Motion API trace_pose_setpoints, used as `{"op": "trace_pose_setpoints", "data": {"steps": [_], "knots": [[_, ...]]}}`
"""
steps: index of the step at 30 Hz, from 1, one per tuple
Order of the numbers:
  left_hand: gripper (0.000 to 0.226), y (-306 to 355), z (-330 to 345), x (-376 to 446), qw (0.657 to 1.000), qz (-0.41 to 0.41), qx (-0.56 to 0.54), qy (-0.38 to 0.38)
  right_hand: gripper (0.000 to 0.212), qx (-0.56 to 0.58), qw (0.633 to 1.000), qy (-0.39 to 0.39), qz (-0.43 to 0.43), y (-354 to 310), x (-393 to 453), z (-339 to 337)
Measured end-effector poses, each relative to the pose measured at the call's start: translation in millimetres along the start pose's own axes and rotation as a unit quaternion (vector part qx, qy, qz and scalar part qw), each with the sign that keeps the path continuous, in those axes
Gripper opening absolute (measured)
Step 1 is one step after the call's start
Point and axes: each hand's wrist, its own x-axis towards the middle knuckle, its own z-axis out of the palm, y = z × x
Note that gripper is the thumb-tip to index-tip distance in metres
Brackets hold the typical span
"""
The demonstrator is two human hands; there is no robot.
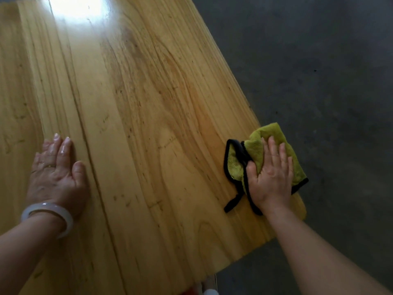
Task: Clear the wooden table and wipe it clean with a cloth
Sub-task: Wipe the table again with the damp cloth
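Right hand (271,177) flat, pressing soft, floppy green cloth (255,152) at table (148,103) right edge; left hand (56,173) flat, empty.

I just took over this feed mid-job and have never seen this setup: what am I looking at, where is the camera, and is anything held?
There is no machine here: these are a person's two bare hands, seen from one camera worn on their head, looking down. The surface is a wooden table over a grey floor. The right hand presses flat, fingers straight, on a green cloth with black trim at the table's right edge; that is a press, not a grip. The left hand, with a pale bangle on its wrist, rests flat on the bare wood. Nothing else shows on the visible tabletop.
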Motion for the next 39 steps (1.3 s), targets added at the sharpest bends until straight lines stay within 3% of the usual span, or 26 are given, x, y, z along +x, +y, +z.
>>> {"op": "trace_pose_setpoints", "data": {"steps": [15, 28, 32, 35, 39], "knots": [[0.063, -6.5, 7.2, 4.5, 1.000, 0.003, -0.005, 0.011, 0.071, 0.002, 0.993, 0.047, 0.105, -20.5, -89.1, 7.9], [0.056, 0.4, -8.0, 4.6, 0.999, 0.008, -0.011, -0.040, 0.069, 0.008, 0.998, 0.017, 0.055, -114.4, -141.5, 22.0], [0.057, 4.8, -26.2, 6.7, 0.991, -0.005, -0.072, -0.109, 0.071, 0.014, 1.000, -0.013, 0.006, -159.6, -151.9, 27.9], [0.055, 22.4, -44.1, -8.7, 0.979, -0.024, -0.183, -0.085, 0.073, 0.033, 0.999, -0.025, -0.031, -190.5, -156.4, 33.9], [0.051, 68.4, -61.8, -69.9, 0.942, 0.088, -0.321, -0.053, 0.077, 0.055, 0.993, -0.048, -0.095, -221.1, -158.7, 40.5]]}}
